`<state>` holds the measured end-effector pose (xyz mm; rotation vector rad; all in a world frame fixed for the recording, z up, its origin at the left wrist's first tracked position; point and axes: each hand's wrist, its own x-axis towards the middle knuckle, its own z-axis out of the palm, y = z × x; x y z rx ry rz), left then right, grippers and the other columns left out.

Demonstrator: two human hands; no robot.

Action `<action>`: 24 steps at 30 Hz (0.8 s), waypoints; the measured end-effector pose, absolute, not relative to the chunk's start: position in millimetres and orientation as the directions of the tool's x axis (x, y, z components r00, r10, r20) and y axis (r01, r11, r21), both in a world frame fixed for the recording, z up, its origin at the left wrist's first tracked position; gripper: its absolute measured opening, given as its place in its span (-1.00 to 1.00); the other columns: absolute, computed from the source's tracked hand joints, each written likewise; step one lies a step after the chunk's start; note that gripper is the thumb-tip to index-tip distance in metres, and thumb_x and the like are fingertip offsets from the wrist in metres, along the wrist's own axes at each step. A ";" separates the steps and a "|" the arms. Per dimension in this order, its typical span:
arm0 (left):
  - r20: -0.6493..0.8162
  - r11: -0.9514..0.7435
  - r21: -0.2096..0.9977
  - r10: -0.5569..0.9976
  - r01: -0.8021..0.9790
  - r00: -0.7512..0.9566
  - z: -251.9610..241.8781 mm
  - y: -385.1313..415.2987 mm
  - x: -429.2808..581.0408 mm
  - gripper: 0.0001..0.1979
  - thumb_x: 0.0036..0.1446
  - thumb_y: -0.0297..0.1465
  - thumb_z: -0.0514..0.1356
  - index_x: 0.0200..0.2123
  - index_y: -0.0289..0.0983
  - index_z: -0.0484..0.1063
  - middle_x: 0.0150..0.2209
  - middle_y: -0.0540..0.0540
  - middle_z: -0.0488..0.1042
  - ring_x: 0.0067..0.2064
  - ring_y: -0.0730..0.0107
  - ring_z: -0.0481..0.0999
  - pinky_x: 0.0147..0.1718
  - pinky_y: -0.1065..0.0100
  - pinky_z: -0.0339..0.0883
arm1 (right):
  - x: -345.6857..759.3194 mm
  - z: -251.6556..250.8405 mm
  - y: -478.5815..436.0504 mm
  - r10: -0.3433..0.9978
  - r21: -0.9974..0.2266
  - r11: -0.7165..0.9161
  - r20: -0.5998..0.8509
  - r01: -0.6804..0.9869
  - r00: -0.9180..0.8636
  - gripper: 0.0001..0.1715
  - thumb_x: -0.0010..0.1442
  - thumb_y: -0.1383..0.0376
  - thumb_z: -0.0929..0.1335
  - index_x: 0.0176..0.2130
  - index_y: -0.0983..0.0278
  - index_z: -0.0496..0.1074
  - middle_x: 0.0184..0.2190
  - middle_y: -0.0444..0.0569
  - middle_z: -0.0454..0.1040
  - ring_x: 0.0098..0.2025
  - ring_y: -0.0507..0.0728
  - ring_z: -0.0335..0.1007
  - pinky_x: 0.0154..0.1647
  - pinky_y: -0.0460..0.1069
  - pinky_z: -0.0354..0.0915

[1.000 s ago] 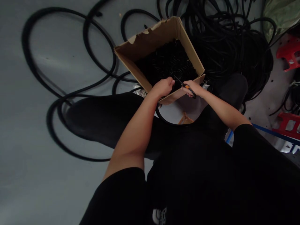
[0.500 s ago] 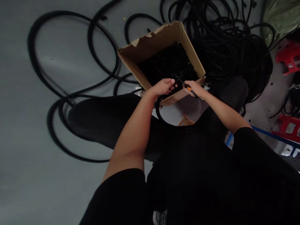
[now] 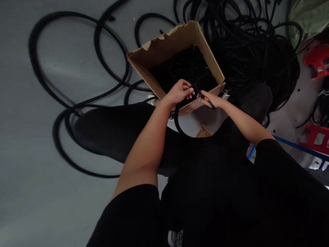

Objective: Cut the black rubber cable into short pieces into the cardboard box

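Note:
My left hand (image 3: 180, 92) is closed in a pinch at the near side of an open cardboard box (image 3: 216, 63). Between its fingers is the end of a black rubber strip (image 3: 177, 120), which loops down toward my lap. In my right hand (image 3: 215, 99) is a pair of scissors (image 3: 210, 103) with black and orange handles. Their dark blades point up and left, close to the left fingertips. Whether the blades touch the strip cannot be made out against the dark box. Many short black pieces (image 3: 185, 65) lie inside the box.
Long loops of black strip (image 3: 33, 51) spread over the grey floor on the left. A big tangled pile of it (image 3: 246, 51) lies at the right, by a green sack (image 3: 308, 20). Red stools (image 3: 317, 61) stand at the far right.
My left fingers have shifted a little and loosened their curl at the strip's end. The right hand and scissors have moved slightly left; the strip's loop has shifted right.

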<state>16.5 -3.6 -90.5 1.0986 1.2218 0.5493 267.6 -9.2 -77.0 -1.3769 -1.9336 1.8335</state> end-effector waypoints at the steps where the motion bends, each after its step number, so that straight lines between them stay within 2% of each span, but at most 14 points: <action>1: -0.457 0.411 0.889 0.831 0.202 0.318 -92.8 -5.0 18.1 -0.70 0.43 -0.42 0.44 0.07 -0.17 0.39 -0.26 -0.02 0.64 -0.29 0.33 0.61 -0.14 0.26 0.61 | 266.5 -76.8 -9.4 0.677 -0.855 -0.151 -0.456 0.497 -0.578 -0.70 0.56 0.19 0.54 -0.07 0.12 0.35 -0.33 -0.21 0.46 -0.22 0.12 0.44 -0.14 -0.02 0.41; 6: -0.406 0.363 0.913 0.849 0.185 0.339 -104.1 -8.5 21.9 -0.67 0.41 -0.33 0.49 0.00 -0.15 0.38 -0.26 -0.03 0.66 -0.33 0.36 0.60 -0.22 0.27 0.60 | 257.9 -70.2 -9.5 0.719 -0.849 -0.131 -0.437 0.512 -0.541 -0.63 0.56 0.12 0.56 -0.11 0.12 0.33 -0.28 -0.18 0.45 -0.18 0.13 0.40 -0.12 -0.03 0.40; 11: -0.408 0.350 0.908 0.864 0.231 0.294 -113.8 -5.7 19.1 -0.68 0.48 -0.24 0.47 0.02 -0.15 0.39 -0.22 -0.06 0.66 -0.32 0.30 0.64 -0.23 0.25 0.62 | 249.3 -57.7 -11.7 0.735 -0.824 -0.214 -0.489 0.524 -0.469 -0.61 0.61 0.07 0.54 -0.10 0.13 0.33 -0.31 -0.21 0.46 -0.29 0.09 0.33 -0.22 -0.05 0.34; 14: -0.419 0.357 0.900 0.868 0.252 0.265 -116.8 -5.3 17.9 -0.66 0.51 -0.17 0.48 0.06 -0.15 0.41 -0.21 -0.08 0.64 -0.28 0.24 0.68 -0.19 0.21 0.65 | 247.3 -51.4 -10.0 0.747 -0.805 -0.192 -0.491 0.561 -0.449 -0.66 0.60 0.13 0.53 -0.12 0.15 0.36 -0.35 -0.20 0.43 -0.29 0.09 0.34 -0.22 -0.05 0.33; 18: -0.416 0.352 0.897 0.877 0.268 0.240 -113.8 -6.6 16.7 -0.67 0.50 -0.19 0.46 0.09 -0.16 0.43 -0.22 -0.09 0.61 -0.20 0.15 0.72 -0.13 0.13 0.70 | 248.5 -50.3 -6.8 0.784 -0.775 -0.116 -0.456 0.622 -0.422 -0.72 0.56 0.24 0.52 -0.17 0.16 0.38 -0.36 -0.18 0.43 -0.25 0.12 0.40 -0.18 -0.04 0.34; 24: -0.338 0.255 0.911 0.912 0.324 0.232 -98.6 -5.7 17.1 -0.67 0.30 -0.28 0.50 0.00 -0.16 0.48 -0.19 -0.07 0.62 -0.08 0.09 0.72 0.00 0.07 0.76 | 255.7 -56.3 -8.7 0.725 -0.747 -0.189 -0.544 0.637 -0.423 -0.77 0.64 0.21 0.46 -0.09 0.16 0.36 -0.43 -0.25 0.40 -0.43 0.07 0.40 -0.35 -0.06 0.31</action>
